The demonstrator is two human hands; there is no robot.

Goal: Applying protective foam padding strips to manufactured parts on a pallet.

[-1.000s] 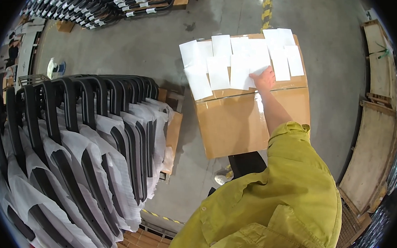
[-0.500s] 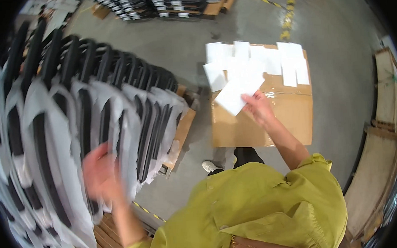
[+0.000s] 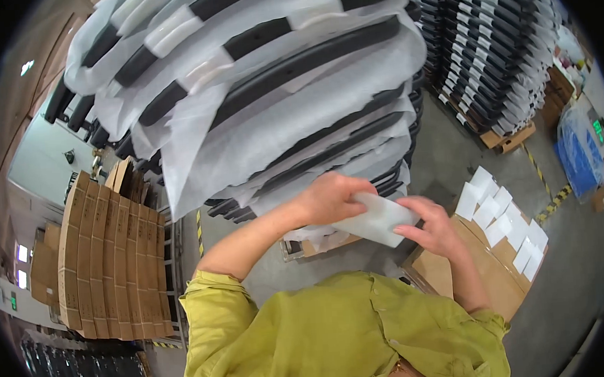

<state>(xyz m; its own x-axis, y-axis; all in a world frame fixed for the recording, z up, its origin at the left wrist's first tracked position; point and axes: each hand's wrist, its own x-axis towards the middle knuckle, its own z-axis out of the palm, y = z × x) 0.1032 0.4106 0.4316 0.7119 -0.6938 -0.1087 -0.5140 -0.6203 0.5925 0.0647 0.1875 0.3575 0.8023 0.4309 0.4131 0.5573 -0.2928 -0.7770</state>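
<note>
Between my two hands is a white foam sheet (image 3: 376, 218), thin and roughly rectangular. My left hand (image 3: 334, 199) pinches its upper left edge, while my right hand (image 3: 430, 227) grips the right end between thumb and fingers. Just beyond the hands rises a tall stack of black curved frames (image 3: 307, 53), with translucent white wrapping (image 3: 298, 130) laid around and between them. To the right, several more white sheets (image 3: 503, 219) lie spread on a brown cardboard box (image 3: 452, 269), apart from my hand.
Flat brown cartons (image 3: 113, 262) stand packed together at the left. Another stack of wrapped black frames (image 3: 487, 46) stands on a pallet at the far right. A blue bin (image 3: 580, 154) is near yellow-black floor tape (image 3: 555, 202). Black-wrapped goods (image 3: 85, 371) sit at the lower left.
My view has swung left toward the frame stack. The right hand has carried the sheet off the box, and the left hand, empty before, now grips it too.
</note>
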